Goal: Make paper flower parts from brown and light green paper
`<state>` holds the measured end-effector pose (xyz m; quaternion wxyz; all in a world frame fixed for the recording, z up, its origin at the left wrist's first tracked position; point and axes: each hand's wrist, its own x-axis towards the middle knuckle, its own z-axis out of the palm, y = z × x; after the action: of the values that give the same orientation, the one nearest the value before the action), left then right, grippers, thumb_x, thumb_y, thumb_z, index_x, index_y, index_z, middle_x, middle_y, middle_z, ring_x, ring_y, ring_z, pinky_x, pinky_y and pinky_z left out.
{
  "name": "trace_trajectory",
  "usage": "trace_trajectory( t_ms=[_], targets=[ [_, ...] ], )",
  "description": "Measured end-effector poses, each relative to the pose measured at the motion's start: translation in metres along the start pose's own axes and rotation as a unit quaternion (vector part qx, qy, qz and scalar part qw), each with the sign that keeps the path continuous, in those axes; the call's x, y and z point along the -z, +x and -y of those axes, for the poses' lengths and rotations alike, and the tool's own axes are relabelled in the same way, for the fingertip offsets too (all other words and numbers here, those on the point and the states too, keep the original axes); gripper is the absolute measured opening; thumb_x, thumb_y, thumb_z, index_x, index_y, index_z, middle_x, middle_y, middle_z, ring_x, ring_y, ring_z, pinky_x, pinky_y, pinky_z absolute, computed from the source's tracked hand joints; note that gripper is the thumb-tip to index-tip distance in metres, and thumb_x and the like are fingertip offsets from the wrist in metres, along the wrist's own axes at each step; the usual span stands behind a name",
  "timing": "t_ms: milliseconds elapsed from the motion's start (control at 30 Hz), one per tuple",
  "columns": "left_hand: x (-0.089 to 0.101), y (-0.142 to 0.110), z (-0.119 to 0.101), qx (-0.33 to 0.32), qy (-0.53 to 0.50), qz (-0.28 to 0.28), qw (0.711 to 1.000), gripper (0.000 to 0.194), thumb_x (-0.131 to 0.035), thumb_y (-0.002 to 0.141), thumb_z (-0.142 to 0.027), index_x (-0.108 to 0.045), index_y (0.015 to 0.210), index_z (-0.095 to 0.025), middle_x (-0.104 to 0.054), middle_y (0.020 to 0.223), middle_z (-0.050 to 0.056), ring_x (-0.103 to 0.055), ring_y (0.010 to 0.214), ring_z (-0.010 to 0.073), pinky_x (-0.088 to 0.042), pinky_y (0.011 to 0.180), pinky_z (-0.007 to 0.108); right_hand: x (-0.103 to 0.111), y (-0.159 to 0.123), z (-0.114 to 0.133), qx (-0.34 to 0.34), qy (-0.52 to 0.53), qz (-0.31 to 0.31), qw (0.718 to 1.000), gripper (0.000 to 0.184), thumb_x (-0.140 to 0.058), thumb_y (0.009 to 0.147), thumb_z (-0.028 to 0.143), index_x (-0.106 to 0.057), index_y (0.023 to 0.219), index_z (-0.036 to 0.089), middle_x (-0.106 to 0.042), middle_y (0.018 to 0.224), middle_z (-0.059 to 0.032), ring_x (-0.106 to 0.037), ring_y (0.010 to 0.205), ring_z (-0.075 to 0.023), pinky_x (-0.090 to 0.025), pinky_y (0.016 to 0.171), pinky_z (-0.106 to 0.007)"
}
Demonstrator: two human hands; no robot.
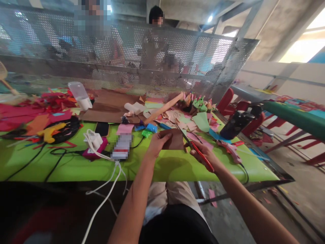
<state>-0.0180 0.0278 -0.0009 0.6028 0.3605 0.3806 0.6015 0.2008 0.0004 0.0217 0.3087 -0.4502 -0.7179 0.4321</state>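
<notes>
A small piece of brown paper [174,139] is pinched in my left hand [160,140], with the thumb on top near its left edge. My right hand [204,154] grips a pair of scissors [199,152] with red handles. The dark blades point up and left, along the right edge of the brown paper. Whether the blades touch the paper, I cannot tell. Just beyond my hands lies a heap of paper scraps [175,115] in pink, peach and green. Blue and green small packets [149,129] rest by my left hand.
A pink glue gun [231,150] and a dark bottle [240,122] stand to the right. Left are a phone [122,147] with white cables, a yellow glue gun [53,132] and a black phone [102,129]. A perforated metal screen [127,57] rises behind the green table [172,169]; people are beyond.
</notes>
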Motion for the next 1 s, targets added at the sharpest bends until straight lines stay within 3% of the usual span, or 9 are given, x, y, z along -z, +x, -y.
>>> trace_trajectory(
  t_ms=[367, 633, 1000],
  targets=[
    [-0.003, -0.004, -0.006, 0.018, -0.010, 0.030, 0.999, 0.044, -0.094, 0.047, -0.037, -0.080, 0.082, -0.016, -0.077, 0.073, 0.001, -0.065, 0.062, 0.0133, -0.054, 0.069, 0.027, 0.013, -0.001, 0.001, -0.006, -0.048, 0.012, 0.999, 0.054, -0.067, 0.072, 0.064, -0.067, 0.098, 0.017, -0.037, 0.061, 0.0060, -0.033, 0.051, -0.0101, -0.024, 0.048, -0.025],
    [-0.003, -0.005, -0.006, 0.039, 0.012, 0.044, 0.998, 0.041, -0.093, 0.053, -0.034, -0.080, 0.087, -0.015, -0.079, 0.079, 0.006, -0.068, 0.067, 0.0183, -0.054, 0.071, 0.031, 0.028, -0.008, 0.009, 0.002, -0.103, 0.014, 0.995, 0.049, -0.072, 0.071, 0.062, -0.072, 0.094, 0.019, -0.053, 0.070, 0.0008, -0.039, 0.058, -0.0124, -0.032, 0.053, -0.026],
    [-0.001, -0.005, -0.007, 0.022, 0.057, 0.099, 0.993, 0.034, -0.089, 0.062, -0.033, -0.081, 0.091, -0.016, -0.080, 0.086, 0.006, -0.070, 0.077, 0.0210, -0.053, 0.079, 0.032, 0.041, -0.012, 0.013, -0.003, -0.134, 0.052, 0.990, 0.049, -0.073, 0.070, 0.063, -0.077, 0.092, 0.020, -0.067, 0.082, -0.0040, -0.053, 0.066, -0.0170, -0.045, 0.062, -0.027]
  ],
)
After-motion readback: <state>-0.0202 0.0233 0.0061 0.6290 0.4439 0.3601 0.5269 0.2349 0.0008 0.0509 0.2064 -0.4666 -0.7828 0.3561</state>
